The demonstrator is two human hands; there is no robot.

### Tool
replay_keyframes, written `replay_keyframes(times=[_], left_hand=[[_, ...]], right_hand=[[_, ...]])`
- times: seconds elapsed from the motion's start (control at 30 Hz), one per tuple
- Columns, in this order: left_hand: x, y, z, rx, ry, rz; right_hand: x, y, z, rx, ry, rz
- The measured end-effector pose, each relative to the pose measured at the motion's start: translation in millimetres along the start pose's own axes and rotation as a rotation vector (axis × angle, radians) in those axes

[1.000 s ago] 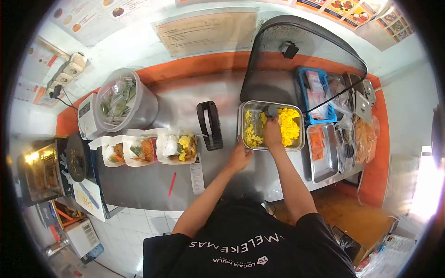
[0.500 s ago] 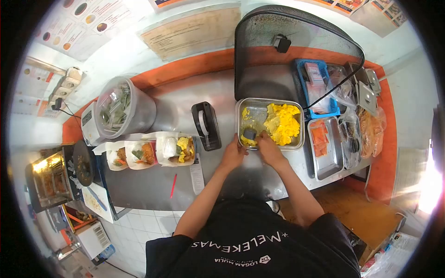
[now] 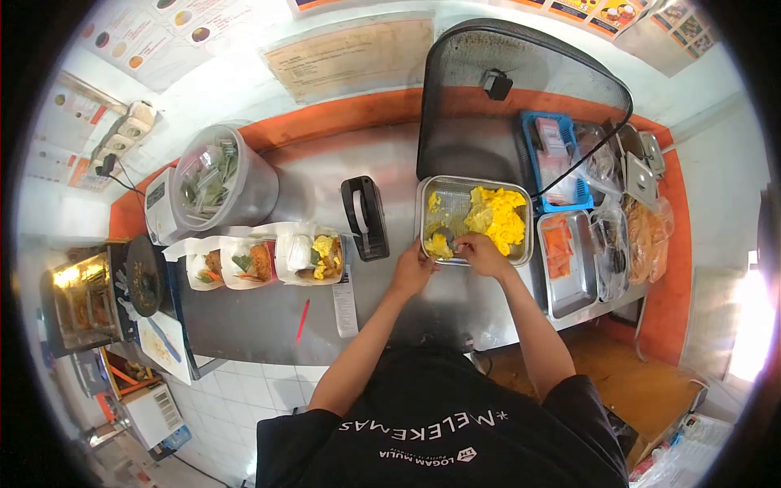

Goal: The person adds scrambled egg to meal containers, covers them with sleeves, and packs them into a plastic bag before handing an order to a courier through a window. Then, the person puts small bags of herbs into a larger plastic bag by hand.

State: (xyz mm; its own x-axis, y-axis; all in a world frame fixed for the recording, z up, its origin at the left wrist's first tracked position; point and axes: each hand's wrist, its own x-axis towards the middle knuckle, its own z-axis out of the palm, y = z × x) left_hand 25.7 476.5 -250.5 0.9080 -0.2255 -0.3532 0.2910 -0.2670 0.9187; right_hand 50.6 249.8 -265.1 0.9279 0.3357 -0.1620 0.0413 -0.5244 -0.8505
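A metal tray with a perforated inner bottom holds yellow scrambled egg, heaped on its right side with smaller bits at the left. At its near left corner, my left hand has its fingers closed on the rim. Over the near edge reaches my right hand, closed around the handle of a spoon. The dark spoon head is down in the tray's near left part, against a small lump of egg. My fingers hide most of the handle.
A black mesh cover stands raised behind the tray. Left are a black tape-dispenser-like holder, filled food boxes, a red pen and a clear bucket. Right are a blue basket and another metal tray.
My right hand has shifted slightly right and its grip has turned. The spoon head has tilted beside the small egg lump. My left hand stays at the tray corner.
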Motion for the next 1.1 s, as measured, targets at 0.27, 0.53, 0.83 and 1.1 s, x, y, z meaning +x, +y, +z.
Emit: replay_keyframes(times=[0.27, 0.53, 0.83, 1.1], left_hand=[[-34, -20, -22, 0.039, -0.114, 0.036], [-126, -81, -71, -0.11, -0.136, -0.061], [-234, -104, -141, -0.259, 0.133, -0.283], [-326, -151, -208, -0.394, 0.403, -0.24]], right_hand=[[-10, -2, -34, 0.663, 0.18, 0.42], [-10, -101, -47, 0.468, 0.124, 0.339], [56, -238, 148, 0.581, -0.48, 0.209], [148, -266, 355, 0.02, -0.001, -0.26]])
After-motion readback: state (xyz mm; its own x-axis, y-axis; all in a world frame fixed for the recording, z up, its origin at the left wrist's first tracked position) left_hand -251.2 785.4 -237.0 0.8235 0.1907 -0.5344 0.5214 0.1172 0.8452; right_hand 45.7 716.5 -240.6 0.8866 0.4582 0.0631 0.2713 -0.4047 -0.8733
